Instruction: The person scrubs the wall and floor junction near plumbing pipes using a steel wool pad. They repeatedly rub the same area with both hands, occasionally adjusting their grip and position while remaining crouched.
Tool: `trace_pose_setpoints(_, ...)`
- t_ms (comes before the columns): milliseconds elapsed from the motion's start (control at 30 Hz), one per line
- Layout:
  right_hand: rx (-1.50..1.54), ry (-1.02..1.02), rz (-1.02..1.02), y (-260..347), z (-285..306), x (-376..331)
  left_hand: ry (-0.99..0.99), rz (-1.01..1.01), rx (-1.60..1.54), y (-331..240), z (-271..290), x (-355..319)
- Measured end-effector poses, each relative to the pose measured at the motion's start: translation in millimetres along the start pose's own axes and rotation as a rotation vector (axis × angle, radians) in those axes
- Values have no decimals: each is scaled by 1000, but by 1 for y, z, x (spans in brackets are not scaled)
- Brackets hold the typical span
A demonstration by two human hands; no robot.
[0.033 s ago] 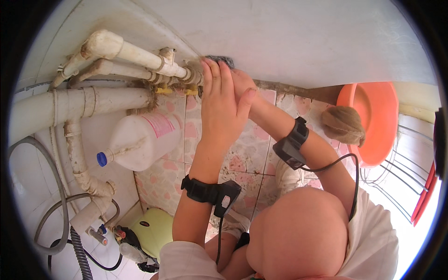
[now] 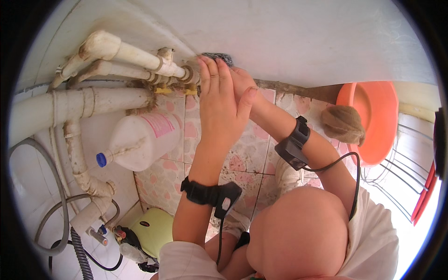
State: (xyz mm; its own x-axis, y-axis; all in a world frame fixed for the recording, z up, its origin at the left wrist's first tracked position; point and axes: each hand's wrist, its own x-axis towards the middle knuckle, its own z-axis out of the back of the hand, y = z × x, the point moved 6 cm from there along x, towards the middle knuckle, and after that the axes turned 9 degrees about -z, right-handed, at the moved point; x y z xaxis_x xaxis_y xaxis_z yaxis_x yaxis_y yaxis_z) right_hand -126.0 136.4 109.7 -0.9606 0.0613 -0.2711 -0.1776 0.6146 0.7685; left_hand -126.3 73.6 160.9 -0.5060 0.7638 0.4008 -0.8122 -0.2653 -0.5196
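A dark grey scouring pad (image 2: 218, 58), seemingly steel wool, is pressed to the pale wall surface beside the pipes. My right hand (image 2: 241, 83) is on the pad; most of its fingers are hidden behind the other hand. Over it lies my left hand (image 2: 219, 100), fingers stretched out flat and close together, its fingertips touching the pad's lower edge and its thumb across the right hand. Each wrist wears a black strapped device with a cable.
White pipes (image 2: 147, 57) with yellow valve handles run along the wall at left. Below them lies a large white jug (image 2: 140, 142) with a blue cap. An orange basin (image 2: 378, 119) with a brown cloth (image 2: 343, 125) stands right, near a wire rack. A yellow-green container (image 2: 154, 233) sits lower left.
Both hands and the pad have shifted very slightly left and up along the wall. Nothing else has visibly moved.
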Motion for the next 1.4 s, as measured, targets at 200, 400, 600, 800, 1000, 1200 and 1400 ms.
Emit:
trace_pose_setpoints(200, 151, -77, -215, 4, 3, 1, -79, -49, -17, -9, 5, 3)
trace_pose_setpoints(400, 229, -118, -198, -8, 0, 5, -79, -25, -81, 3, 1, 5)
trace_pose_setpoints(600, -51, 2, 26, 6, 3, -2, -102, -23, -56, 6, -5, 2)
trace_pose_setpoints(800, 167, -97, -149, -5, 1, 8, -33, 54, -136, 2, 1, 5)
trace_pose_setpoints(1000, 132, -64, -44, -9, 11, 10, -88, -17, -52, -9, 5, 5)
trace_pose_setpoints(1200, 226, -165, -16, -25, 11, 17, 66, 210, -199, 25, -22, -4)
trace_pose_setpoints(1400, 96, 6, -34, -3, 16, -1, -182, 67, -245, -5, -12, 1)
